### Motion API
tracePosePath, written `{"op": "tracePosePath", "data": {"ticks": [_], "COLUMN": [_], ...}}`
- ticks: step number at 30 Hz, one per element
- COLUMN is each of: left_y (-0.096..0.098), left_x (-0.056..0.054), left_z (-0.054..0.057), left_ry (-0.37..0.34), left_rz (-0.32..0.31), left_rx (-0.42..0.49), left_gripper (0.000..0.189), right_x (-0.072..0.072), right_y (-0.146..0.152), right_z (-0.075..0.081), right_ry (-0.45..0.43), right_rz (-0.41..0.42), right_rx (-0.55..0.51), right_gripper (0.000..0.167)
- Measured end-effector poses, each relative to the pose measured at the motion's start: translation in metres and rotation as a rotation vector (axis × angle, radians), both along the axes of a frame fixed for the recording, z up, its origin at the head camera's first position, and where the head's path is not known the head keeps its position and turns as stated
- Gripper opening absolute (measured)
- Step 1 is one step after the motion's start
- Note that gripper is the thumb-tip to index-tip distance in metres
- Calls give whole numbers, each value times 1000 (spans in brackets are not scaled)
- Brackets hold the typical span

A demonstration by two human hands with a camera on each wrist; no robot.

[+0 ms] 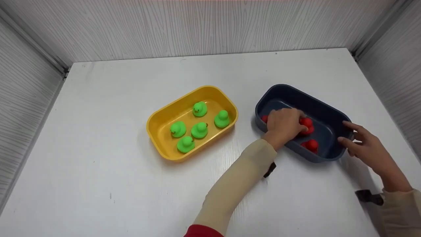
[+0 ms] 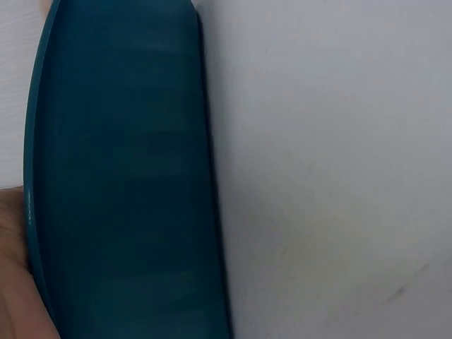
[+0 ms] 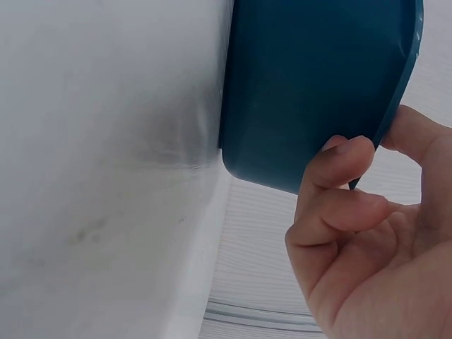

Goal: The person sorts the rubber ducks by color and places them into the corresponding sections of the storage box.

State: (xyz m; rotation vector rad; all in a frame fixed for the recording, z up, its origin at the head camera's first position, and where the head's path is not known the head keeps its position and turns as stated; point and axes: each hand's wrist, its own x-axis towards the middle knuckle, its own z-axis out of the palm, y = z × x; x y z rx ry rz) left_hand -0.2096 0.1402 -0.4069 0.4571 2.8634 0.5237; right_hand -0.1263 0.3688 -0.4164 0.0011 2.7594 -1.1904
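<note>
A dark blue bin [image 1: 329, 131] stands at the right with red rubber ducks in it. My left hand [image 1: 285, 125] reaches over its near wall and pinches one red duck [image 1: 307, 125] between thumb and fingers; some fingertips are hidden. Another red duck [image 1: 311, 144] sits by the near wall, and part of a third red duck [image 1: 264, 118] shows left of the hand. At the bin's right end, my right hand [image 1: 368, 146] pinches the rim. In the right wrist view, curled fingers [image 3: 346, 159] press the outer wall. The left wrist view shows mostly the bin's outer wall [image 2: 127, 169].
Left of the blue bin is a yellow bin [image 1: 158, 120] with several green rubber ducks [image 1: 199, 130] in it. Both bins stand on a white table [image 1: 115, 184]. Pale wood-grain panels [image 1: 197, 29] enclose the table at the back and sides.
</note>
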Motion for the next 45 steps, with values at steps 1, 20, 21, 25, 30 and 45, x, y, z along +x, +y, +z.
{"op": "tracePosePath", "data": {"ticks": [1, 20, 21, 25, 30, 45], "left_y": [0, -20, -22, -32, -46, -109], "left_x": [0, 2, 3, 6, 7, 17], "left_z": [0, 5, 6, 10, 17, 20], "left_ry": [-3, 22, 24, 20, -4, -14], "left_rz": [-2, -38, -38, -45, -48, -35], "left_rx": [-14, 190, 221, 337, 462, 876], "left_gripper": [40, 51, 51, 50, 49, 46], "right_x": [0, -3, -3, -2, 0, 11], "right_y": [0, -2, -2, -3, -2, -11], "right_z": [0, 1, 0, 0, 2, 18], "right_ry": [1, -15, -14, -18, -27, 54], "right_rz": [-1, -1, 2, 7, -3, 21], "right_rx": [1, 55, 60, 65, 42, -25], "right_gripper": [63, 66, 66, 67, 68, 57]}}
